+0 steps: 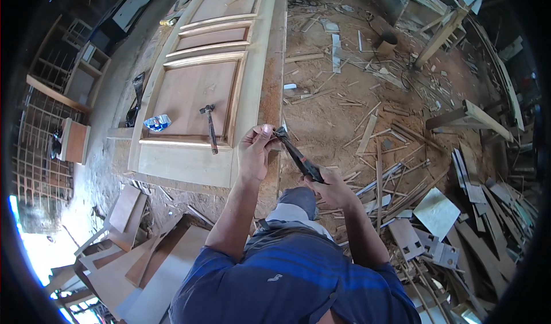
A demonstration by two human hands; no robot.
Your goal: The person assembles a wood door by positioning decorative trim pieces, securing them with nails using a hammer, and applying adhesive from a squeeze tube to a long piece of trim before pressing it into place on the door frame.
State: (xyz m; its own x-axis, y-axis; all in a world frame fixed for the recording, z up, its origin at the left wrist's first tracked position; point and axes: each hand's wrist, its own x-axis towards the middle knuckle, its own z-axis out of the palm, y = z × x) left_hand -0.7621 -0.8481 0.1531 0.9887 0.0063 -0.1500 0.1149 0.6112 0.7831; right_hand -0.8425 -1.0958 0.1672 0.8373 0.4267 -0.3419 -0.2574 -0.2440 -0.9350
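Observation:
My right hand (332,187) is wrapped round the grip of a dark long-handled hand tool (297,155) with a reddish band; its exact kind is unclear. The tool slants up and left, away from my body. At its narrow head my left hand (255,150) is closed, thumb and fingertips pinched together. Whatever is between those fingertips is too small to make out. Left of my hands a panelled wooden door (189,166) lies flat, with raised mouldings round its panels. A hammer (212,130) rests on the near panel, beside a crumpled blue and silver packet (157,122).
Wood strips and offcuts (373,134) litter the floor on the right. A pile of boards (479,215) lies at the lower right. Sheet pieces (152,258) lean at the lower left. A wooden trestle leg (473,120) juts in from the right.

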